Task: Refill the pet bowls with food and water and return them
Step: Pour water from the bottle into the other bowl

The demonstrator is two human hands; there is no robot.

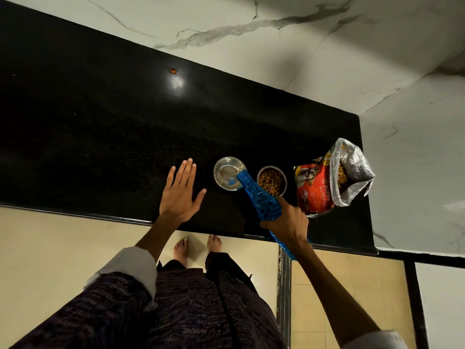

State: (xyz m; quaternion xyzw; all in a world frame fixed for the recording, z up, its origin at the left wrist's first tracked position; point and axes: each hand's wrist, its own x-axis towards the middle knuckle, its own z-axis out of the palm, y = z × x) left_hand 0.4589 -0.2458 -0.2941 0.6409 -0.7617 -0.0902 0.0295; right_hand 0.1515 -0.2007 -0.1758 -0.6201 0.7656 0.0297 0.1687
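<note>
Two small steel bowls stand side by side on the black counter [100,137]. The left bowl [224,170] holds water; the right bowl [272,182] is full of brown kibble. My right hand [286,222] grips a blue plastic bottle [256,197], tilted with its mouth over the rim of the water bowl. My left hand [180,192] lies flat on the counter left of the bowls, fingers straight and spread. An open red bag of puppy food [327,182] stands right of the kibble bowl.
A single loose kibble [173,70] lies far back on the counter near the marble wall [276,34]. The counter ends at a wall corner on the right. My bare feet [197,248] stand on the tiled floor below the counter's front edge.
</note>
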